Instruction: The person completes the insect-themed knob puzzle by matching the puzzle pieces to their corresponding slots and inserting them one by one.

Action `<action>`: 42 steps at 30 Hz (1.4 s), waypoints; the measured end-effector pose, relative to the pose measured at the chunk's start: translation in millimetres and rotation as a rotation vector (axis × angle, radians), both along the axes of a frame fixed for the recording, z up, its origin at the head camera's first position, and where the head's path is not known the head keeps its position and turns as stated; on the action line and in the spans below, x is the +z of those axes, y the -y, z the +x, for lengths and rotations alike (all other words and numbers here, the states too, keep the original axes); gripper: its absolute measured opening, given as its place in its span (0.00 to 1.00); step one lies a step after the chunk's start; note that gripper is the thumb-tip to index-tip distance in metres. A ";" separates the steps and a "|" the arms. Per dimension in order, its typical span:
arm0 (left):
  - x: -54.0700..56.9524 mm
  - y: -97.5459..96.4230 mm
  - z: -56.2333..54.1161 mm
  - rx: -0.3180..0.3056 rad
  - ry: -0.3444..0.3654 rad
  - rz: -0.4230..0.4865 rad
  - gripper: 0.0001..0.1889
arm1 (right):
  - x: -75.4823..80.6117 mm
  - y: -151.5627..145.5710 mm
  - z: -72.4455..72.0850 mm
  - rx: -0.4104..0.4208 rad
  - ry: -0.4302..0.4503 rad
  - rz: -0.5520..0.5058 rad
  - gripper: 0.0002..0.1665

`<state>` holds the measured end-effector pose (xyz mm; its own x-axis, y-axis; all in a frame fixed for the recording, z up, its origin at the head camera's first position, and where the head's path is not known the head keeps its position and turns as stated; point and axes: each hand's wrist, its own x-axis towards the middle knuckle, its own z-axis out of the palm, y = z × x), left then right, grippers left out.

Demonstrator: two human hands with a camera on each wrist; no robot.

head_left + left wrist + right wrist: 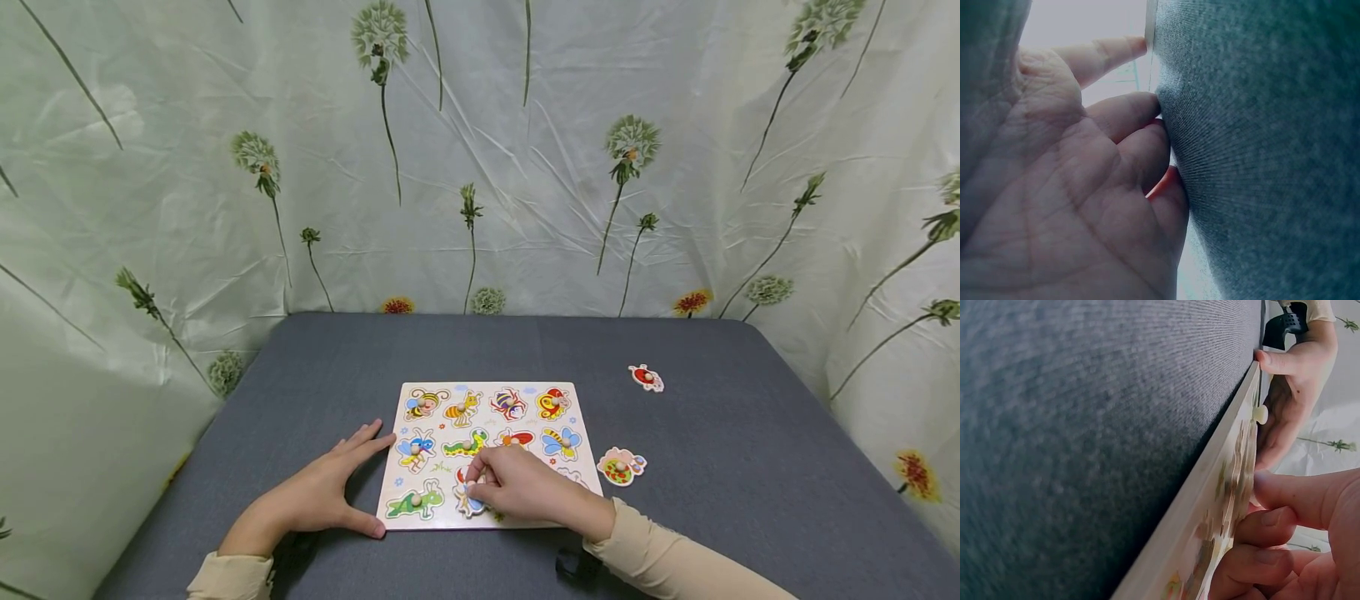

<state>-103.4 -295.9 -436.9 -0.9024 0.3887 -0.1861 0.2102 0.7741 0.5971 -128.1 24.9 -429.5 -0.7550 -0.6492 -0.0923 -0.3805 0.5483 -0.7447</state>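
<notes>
A wooden insect peg puzzle board lies flat on the table. My right hand pinches the knob of a blue-winged insect piece with thumb and fingertips, over the bottom row. The piece appears slightly tilted; whether it sits in its recess I cannot tell. My left hand touches the board's left side, thumb at the near corner and fingers spread along the edge. A green grasshopper piece sits left of the held piece. My right hand and wrist hide part of the lower right of the board.
Right of the board lies a round-bodied pink and green insect piece. A red insect piece lies farther back on the grey table. A black object is near the right forearm. Behind hangs a dandelion-print curtain.
</notes>
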 end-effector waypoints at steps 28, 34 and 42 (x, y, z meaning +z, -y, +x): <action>0.3 -0.3 -0.7 0.011 0.009 -0.002 0.67 | -2.1 2.6 -2.3 0.002 -0.005 0.029 0.04; -0.3 -0.4 -0.2 0.000 0.000 0.003 0.67 | -1.8 2.5 -2.7 -0.003 0.004 0.032 0.05; 0.5 -1.4 0.7 -0.003 0.006 0.003 0.67 | 0.5 0.5 -3.1 0.013 -0.008 0.018 0.05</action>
